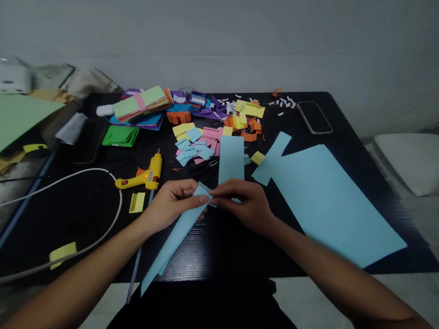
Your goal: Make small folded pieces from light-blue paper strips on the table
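Near the front edge of the black table, my left hand (173, 201) is closed on a long folded light blue paper strip (178, 233), thumb on top. The strip hangs down past the table edge. My right hand (245, 202) pinches the strip's upper end between thumb and fingers. Behind my hands lies a flat light blue strip (232, 158). A large light blue sheet (329, 203) rests to the right, with a shorter blue piece (273, 157) at its left edge. Small folded blue pieces (193, 148) are piled behind my left hand.
Left of my hands are a yellow glue gun (149, 173) and a curving white cable (119, 206). Colored paper stacks (143, 104) and curled orange pieces (252, 128) lie at the back. A phone (315, 117) is at the back right; a green sheet (6, 116) is far left.
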A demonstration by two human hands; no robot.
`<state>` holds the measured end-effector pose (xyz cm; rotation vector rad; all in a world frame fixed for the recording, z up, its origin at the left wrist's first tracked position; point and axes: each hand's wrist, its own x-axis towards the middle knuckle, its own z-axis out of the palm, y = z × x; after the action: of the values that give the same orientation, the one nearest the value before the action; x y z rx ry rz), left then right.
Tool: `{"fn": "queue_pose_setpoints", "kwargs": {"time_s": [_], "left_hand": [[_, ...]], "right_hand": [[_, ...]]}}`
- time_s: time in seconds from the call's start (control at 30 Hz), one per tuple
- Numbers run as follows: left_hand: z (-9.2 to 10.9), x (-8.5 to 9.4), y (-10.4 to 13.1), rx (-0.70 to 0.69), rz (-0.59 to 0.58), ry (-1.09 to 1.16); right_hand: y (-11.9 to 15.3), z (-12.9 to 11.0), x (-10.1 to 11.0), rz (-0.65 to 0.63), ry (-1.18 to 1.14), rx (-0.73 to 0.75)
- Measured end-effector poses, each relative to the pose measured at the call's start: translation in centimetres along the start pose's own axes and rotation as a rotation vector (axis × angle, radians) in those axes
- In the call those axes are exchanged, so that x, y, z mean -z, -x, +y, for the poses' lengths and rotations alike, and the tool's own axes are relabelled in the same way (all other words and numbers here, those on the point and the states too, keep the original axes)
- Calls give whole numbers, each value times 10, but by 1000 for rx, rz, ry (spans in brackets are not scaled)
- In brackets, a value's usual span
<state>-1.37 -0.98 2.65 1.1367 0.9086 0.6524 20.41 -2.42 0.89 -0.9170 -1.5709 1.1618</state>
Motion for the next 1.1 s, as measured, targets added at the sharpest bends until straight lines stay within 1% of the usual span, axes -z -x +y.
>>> {"fn": "queue_pose_setpoints", "kwargs": {"time_s": [0.13,0.27,0.5,0.63,0.87,1.1], "left_hand": [[-2,2,0,-43,14,-72],[-1,2,0,-59,24,-95],[0,1,0,-52,21,-106],[-3,2,0,-59,33,-100],[-7,3,-1,-15,46,-98],[-5,1,-2,-17,40,-103]], "right_hand": [[1,-2,-1,-4,7,-3],[2,-4,-2,5,-18,-22],[2,-1,-1,3,19,14],[2,0,-1,0,-6,38],[2,1,-1,-10,-20,4],[2,4,-2,-19,-54,-7]]}}
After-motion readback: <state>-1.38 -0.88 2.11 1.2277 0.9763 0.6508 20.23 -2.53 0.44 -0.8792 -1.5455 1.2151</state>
